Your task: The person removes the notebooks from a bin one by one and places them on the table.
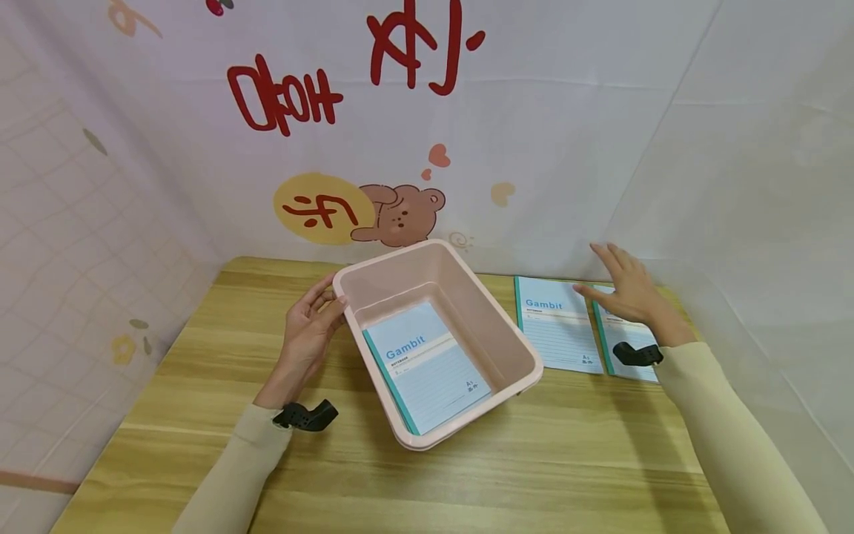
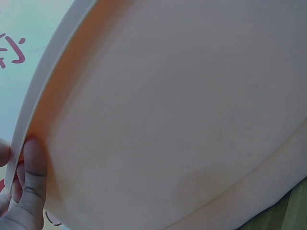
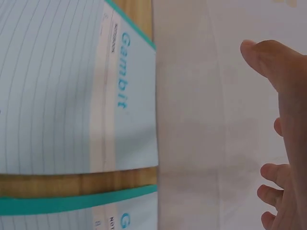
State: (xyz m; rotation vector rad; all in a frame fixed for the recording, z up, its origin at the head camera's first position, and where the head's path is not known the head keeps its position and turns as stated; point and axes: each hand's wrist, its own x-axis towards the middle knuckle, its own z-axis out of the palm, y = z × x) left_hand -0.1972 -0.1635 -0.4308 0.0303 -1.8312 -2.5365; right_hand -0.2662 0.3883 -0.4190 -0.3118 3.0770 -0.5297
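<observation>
My left hand (image 1: 310,326) pinches the left rim of a pale pink plastic basin (image 1: 490,319), thumb on one side of the rim and fingers on the other. The basin is tilted, and a light blue Gambit notebook (image 1: 427,371) with a green spine lies inside it. In the left wrist view the basin's outer wall (image 2: 168,105) fills most of the picture. My right hand (image 1: 627,289) hovers with fingers spread over two more Gambit notebooks, the nearer one (image 1: 557,334) and the one at the far right (image 1: 627,341), which it partly hides. Nothing is in that hand.
The wood-grain table (image 1: 220,386) meets a white printed cloth wall (image 1: 567,133) along its back edge, with more cloth at the left and right sides. Both notebooks on the table lie near that back edge, side by side with a narrow gap. Black straps sit on both wrists.
</observation>
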